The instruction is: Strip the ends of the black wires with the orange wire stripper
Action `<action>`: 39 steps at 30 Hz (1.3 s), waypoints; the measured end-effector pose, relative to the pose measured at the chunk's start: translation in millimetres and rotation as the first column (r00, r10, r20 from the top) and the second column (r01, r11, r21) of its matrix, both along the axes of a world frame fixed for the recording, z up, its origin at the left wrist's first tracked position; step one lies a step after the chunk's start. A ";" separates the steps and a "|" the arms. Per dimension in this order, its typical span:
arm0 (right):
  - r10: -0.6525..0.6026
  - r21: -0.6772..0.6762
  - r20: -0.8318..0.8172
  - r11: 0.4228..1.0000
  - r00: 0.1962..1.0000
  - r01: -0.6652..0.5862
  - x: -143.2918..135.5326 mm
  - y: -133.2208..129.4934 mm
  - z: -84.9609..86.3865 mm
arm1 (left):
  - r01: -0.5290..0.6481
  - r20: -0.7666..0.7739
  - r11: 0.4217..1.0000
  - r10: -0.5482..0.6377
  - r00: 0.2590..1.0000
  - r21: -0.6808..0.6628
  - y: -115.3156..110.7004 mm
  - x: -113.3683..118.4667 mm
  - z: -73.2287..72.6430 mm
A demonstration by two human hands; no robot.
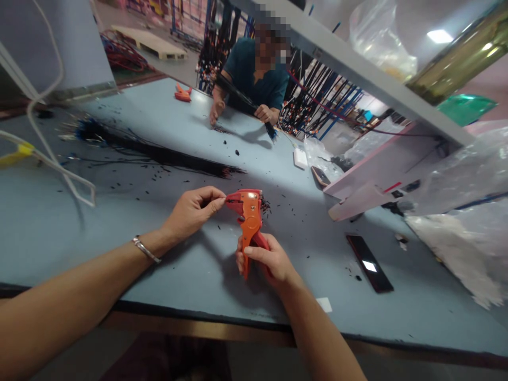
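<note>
My right hand is wrapped round the handles of an orange and red wire stripper, held upright above the blue-grey table. Its red jaws point left. At the jaw tips, my left hand pinches with thumb and index finger; what lies between them is too small to make out. Behind my hands a long bundle of black wires lies across the table, with blue and silvery ends at the left and reddish ends at the right. Small black scraps are scattered behind the tool.
A dark phone lies at the right. Across the table a person holds black wires. Another orange tool sits at the far left edge. White cables hang at the left; a shelf frame and plastic bags stand right.
</note>
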State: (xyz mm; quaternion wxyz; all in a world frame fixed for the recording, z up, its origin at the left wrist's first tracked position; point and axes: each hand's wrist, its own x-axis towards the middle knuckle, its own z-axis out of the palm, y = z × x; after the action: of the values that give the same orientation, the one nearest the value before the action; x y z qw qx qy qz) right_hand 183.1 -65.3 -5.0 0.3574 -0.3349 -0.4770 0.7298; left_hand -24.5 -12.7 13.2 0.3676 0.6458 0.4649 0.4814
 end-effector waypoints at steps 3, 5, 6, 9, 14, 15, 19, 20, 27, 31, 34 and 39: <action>-0.001 0.016 -0.005 1.000 1.000 0.001 0.3 0.2 -0.4 | 0.008 -0.008 1.000 -0.008 1.000 0.005 0.1 -0.5 -0.8; -0.005 0.021 -0.014 1.000 1.000 0.005 0.2 0.5 -1.1 | 0.021 -0.006 1.000 -0.021 1.000 0.001 0.6 -0.8 -2.1; -0.008 0.022 -0.014 1.000 1.000 0.008 0.2 0.6 -1.5 | 0.026 -0.003 1.000 -0.026 1.000 -0.002 0.8 -0.9 -2.6; -0.012 0.015 -0.012 1.000 1.000 0.013 0.6 1.1 -2.6 | 0.017 0.009 1.000 -0.017 1.000 -0.008 1.2 -0.8 -3.4; -0.022 0.000 -0.009 1.000 1.000 0.022 1.2 2.0 -2.7 | -0.017 0.037 0.999 0.018 0.999 -0.030 1.8 0.1 -2.5; -0.025 -0.008 -0.007 1.000 1.000 0.025 1.0 2.1 -2.5 | -0.021 0.043 0.999 0.022 0.999 -0.036 2.1 0.3 -2.5; -0.021 -0.011 -0.010 1.000 1.000 0.021 -0.2 2.1 -2.1 | -0.019 0.060 0.998 0.022 0.998 -0.053 2.8 0.5 -3.4; -0.019 -0.007 -0.013 1.000 1.000 0.019 -0.5 2.0 -2.0 | -0.017 0.061 0.998 0.020 0.998 -0.054 2.8 0.4 -3.5; -0.016 0.008 0.017 1.000 1.000 0.016 -0.5 1.2 -0.4 | -0.022 0.058 0.998 0.025 0.998 -0.064 2.0 0.5 -1.4; -0.019 0.031 0.043 0.999 0.999 0.018 -0.1 0.8 -1.8 | -0.029 0.061 0.997 0.033 0.998 -0.070 2.0 1.1 -1.3; -0.018 0.045 0.055 0.999 0.998 0.015 -0.9 0.0 -5.3 | -0.020 0.051 0.997 0.024 0.998 -0.076 1.9 0.9 -0.4; -0.047 0.068 0.091 0.997 0.995 0.041 -5.2 -1.8 -10.0 | -0.010 0.006 0.997 0.011 1.000 -0.071 1.9 0.7 1.6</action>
State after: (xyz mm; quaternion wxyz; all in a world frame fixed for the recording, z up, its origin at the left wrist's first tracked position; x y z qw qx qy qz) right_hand 177.9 -67.1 -15.0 0.3619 -0.3666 -0.5094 0.6893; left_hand -23.8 -10.8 14.7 0.3892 0.6284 0.4837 0.4688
